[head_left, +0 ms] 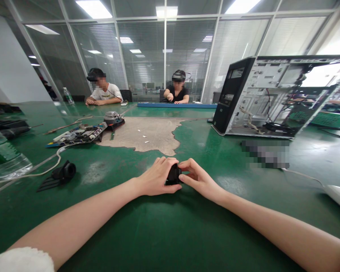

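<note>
A small black block-like object [173,174] sits at the middle of the green table [147,234], between my two hands. My left hand [157,177] is closed around its left side, thumb at the near edge and fingers over the far edge. From the right, my right hand [200,177] pinches the object's right side with thumb and fingertips. Much of the object is hidden by my fingers, and its exact kind does not show. It rests on or just above the tabletop; I cannot tell which.
An opened computer case [235,102] stands at the right. On the left are a circuit board [79,135], a black coiled strap-like item [62,172] and a water bottle [5,155]. Beyond a bare brownish patch [147,130], two people sit near a long blue bar [175,105].
</note>
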`<state>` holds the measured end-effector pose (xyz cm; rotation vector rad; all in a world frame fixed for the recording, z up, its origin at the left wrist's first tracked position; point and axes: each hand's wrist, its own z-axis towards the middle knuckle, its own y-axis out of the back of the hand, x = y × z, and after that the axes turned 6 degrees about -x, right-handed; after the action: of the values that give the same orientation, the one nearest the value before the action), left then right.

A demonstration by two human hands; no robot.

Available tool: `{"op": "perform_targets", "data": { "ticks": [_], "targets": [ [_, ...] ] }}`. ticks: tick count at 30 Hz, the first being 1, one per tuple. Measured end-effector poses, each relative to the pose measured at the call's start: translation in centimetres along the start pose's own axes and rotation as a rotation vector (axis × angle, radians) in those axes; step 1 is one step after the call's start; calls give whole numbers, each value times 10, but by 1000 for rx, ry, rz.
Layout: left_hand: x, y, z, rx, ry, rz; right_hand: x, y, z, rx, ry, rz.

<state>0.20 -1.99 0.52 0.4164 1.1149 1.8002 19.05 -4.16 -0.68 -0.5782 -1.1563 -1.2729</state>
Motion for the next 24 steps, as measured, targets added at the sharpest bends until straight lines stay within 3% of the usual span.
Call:
{"op": "perform_targets", "data": {
  "ticks": [9,16,24],
  "targets": [
    [0,7,-2,44,-31,-22,3,-1,0,-6,-75,-66],
    [0,5,-3,21,-40,-29,1,0,-2,19,37,-24],
    [2,4,-4,8,-46,-35,2,-1,0,-19,-30,-42]
  ]
}}
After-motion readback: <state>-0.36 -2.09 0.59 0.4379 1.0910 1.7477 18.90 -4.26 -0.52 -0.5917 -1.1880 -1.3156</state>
